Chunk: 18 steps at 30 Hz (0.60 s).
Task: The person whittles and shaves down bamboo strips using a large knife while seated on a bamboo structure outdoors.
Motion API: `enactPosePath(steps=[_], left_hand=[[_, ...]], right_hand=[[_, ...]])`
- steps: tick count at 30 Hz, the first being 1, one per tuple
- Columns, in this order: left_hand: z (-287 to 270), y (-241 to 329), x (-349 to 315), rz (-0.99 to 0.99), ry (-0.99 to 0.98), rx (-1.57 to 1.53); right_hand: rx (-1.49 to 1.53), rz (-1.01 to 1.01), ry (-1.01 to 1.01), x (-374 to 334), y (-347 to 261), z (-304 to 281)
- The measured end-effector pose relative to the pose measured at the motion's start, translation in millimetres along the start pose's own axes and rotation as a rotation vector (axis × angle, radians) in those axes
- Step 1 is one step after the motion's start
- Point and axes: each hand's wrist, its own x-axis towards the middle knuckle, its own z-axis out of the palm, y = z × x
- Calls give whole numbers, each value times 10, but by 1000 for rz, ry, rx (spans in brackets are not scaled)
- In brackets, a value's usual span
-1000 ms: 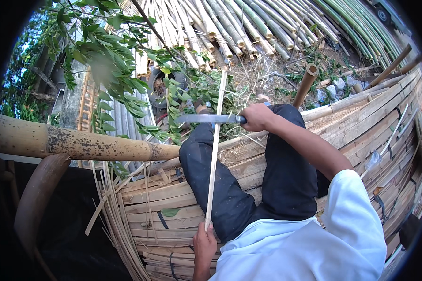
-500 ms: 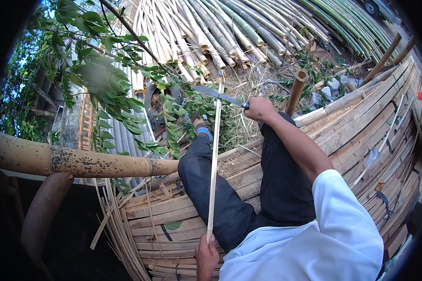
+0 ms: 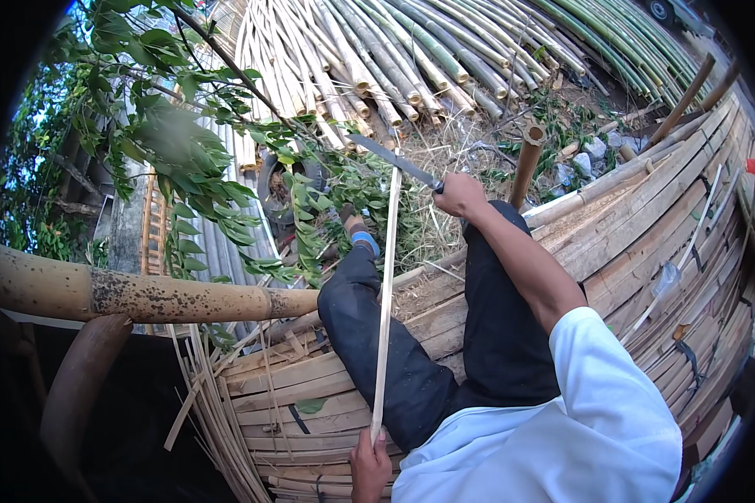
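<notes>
My left hand is closed round the lower end of a long pale bamboo strip, which stands almost upright over my dark trousers. In my right hand, fingers wrapped round a dark handle, is a long-bladed knife. Its blade slants up and to the left, with the tip highest. The blade lies at the far end of the strip and appears to touch it; whether it has cut in I cannot tell.
Stacked split bamboo slats surround me. A thick spotted bamboo pole crosses at left, above a bundle of thin strips. An upright bamboo post rises beyond my right knee. Leafy branches, a tyre and piled bamboo poles lie farther off.
The knife blade has tilted more steeply, its tip rising, while my right hand has shifted slightly left. My left hand and the strip are almost where they were, a little lower.
</notes>
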Motion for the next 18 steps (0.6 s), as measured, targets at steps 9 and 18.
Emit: enactPosePath(steps=[9,18], left_hand=[[3,-37,-19,-6,7,-27],[37,-27,35,13,-57,-36]], right_hand=[[57,-154,-16,-91,7,101],[453,132,56,54,176,82]])
